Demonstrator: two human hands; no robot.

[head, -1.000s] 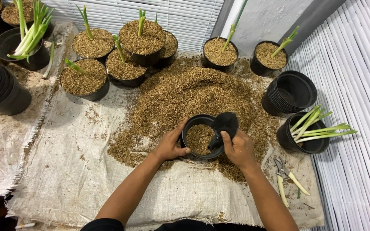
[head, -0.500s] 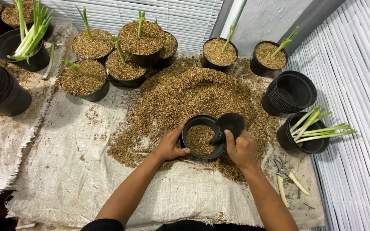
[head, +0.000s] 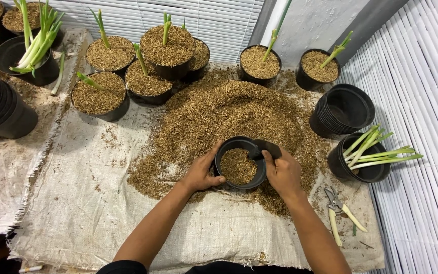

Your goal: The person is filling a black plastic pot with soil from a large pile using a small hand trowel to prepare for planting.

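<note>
Left hand [head: 201, 175] steadies half-filled black pot [head: 239, 165]; right hand [head: 282, 172] tips scoop [head: 264, 148] (seemingly plastic).

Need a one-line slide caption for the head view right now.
Left hand steadies a black pot on the husk pile while the right hand tips a small scoop into it.

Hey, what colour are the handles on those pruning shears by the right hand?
Pale cream, seen in the head view: the pruning shears lie on the sacking.
</note>
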